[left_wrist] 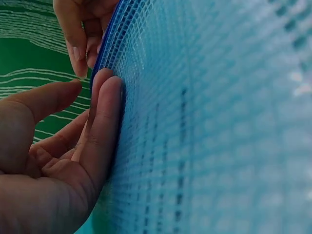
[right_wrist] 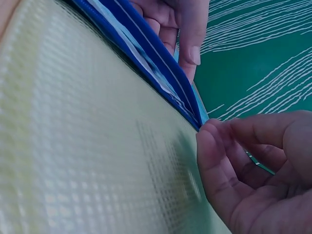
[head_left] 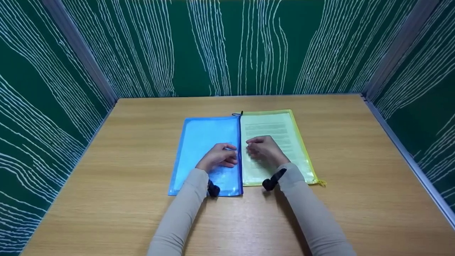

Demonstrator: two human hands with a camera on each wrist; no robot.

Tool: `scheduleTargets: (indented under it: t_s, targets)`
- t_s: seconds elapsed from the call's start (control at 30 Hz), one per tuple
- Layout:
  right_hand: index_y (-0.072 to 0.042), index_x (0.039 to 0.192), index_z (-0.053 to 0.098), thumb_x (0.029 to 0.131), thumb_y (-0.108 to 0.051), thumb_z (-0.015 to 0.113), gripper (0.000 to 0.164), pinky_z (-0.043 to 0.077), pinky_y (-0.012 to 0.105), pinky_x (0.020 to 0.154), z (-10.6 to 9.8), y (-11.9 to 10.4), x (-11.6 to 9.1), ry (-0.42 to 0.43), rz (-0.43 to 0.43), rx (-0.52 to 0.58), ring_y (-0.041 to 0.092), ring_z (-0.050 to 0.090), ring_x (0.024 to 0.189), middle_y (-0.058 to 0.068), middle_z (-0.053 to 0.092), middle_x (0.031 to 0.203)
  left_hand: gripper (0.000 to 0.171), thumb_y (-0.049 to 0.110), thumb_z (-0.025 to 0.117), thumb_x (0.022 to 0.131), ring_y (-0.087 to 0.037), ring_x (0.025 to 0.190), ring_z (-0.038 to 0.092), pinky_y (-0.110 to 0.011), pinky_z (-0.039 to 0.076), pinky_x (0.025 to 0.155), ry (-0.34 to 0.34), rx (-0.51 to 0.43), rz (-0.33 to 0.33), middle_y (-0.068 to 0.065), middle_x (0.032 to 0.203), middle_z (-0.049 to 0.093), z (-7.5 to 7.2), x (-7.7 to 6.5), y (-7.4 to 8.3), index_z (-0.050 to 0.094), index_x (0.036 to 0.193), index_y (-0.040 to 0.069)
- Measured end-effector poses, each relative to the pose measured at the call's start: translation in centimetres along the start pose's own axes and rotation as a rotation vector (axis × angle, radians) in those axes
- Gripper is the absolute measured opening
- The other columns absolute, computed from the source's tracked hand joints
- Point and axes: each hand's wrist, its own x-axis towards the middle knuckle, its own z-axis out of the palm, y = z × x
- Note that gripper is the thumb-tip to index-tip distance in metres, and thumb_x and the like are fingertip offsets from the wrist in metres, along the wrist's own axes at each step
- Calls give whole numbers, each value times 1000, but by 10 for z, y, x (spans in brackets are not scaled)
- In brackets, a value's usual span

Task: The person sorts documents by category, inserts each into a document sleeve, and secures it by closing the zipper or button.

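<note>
A blue mesh zip pouch (head_left: 213, 133) lies flat on the table, its dark blue zip edge (head_left: 240, 160) along the right side. My left hand (head_left: 221, 155) is over that pouch; in the left wrist view its straight fingers (left_wrist: 105, 114) rest along the mesh near the edge, thumb apart. Beside it lies a yellow-edged mesh pouch (head_left: 296, 153) with a printed sheet (head_left: 266, 128) showing through. Over this one, my right hand (head_left: 266, 151) has loosely bent fingers near the blue zip edge and holds nothing visible. The right wrist view shows dark blue zip bands (right_wrist: 161, 61) with a paler strip between them.
A wooden table (head_left: 355, 213) carries both pouches. Green walls (head_left: 231, 46) with white streaks stand behind and at the sides, joined by grey posts (head_left: 398, 49). A dark cord loop (head_left: 237, 113) lies at the blue pouch's top; a yellow one (head_left: 321, 182) sits lower right.
</note>
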Motion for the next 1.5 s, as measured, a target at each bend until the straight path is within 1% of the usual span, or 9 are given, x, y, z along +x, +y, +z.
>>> scheduleTargets:
  t_s: [0.13,0.3,0.5,0.6,0.7,0.9,1.03,1.27,1.5]
  targets:
    - [-3,119,65,94,-13,57,28,56,26,68,-4,2,2,-4,1,-12,15,65,75,9,69,95,36,18,58,95,-17,72,67,-30,58,66,-23,98,8,-10,99,64,-5,-1,6,54,128,6]
    - [1,120,63,94,-12,58,30,56,26,73,-10,3,7,-23,-37,11,15,65,81,11,69,100,38,18,57,96,-18,81,64,-29,55,73,9,245,74,-12,105,64,-9,2,15,54,132,5]
    - [0,125,61,96,-16,57,33,55,30,84,-17,0,13,-24,-86,-88,17,65,93,15,66,114,40,24,53,98,-26,112,58,-39,50,89,68,503,186,-14,126,60,-14,7,26,53,135,8]
    - [-3,127,61,96,-18,56,35,54,32,88,-22,-2,18,-7,-87,-146,19,64,99,14,64,120,46,28,50,100,-29,129,48,-44,44,103,81,606,219,-15,141,50,-15,12,31,46,141,8]
    - [-6,127,61,96,-19,56,35,53,34,91,-26,-5,22,15,-83,-196,21,63,103,12,64,122,52,30,47,101,-29,142,34,-44,32,114,96,711,229,-13,152,37,-16,18,36,37,148,10]
    - [-4,127,61,98,-19,53,33,52,36,91,-31,-9,25,19,-105,-236,25,63,105,13,64,123,64,42,47,99,-30,150,6,-49,6,121,163,950,172,-7,162,13,-16,32,39,22,154,19]
    - [0,128,59,99,-17,52,34,53,33,87,-32,-10,27,17,-146,-234,25,63,101,17,64,121,69,48,47,98,-29,150,-2,-52,-3,120,214,1033,146,-3,163,5,-17,40,37,17,155,24]
    - [0,127,60,98,-17,52,35,52,31,83,-32,-9,37,36,-188,-332,24,62,101,18,64,121,73,55,39,98,-27,150,-3,-53,1,120,186,1158,101,-3,164,1,-16,50,37,9,156,23]
    - [-3,127,61,98,-19,52,34,52,35,87,-36,-12,46,47,-178,-372,24,62,102,15,64,121,74,57,38,97,-27,150,-2,-51,5,120,134,1114,22,-2,164,0,-13,55,39,7,156,25]
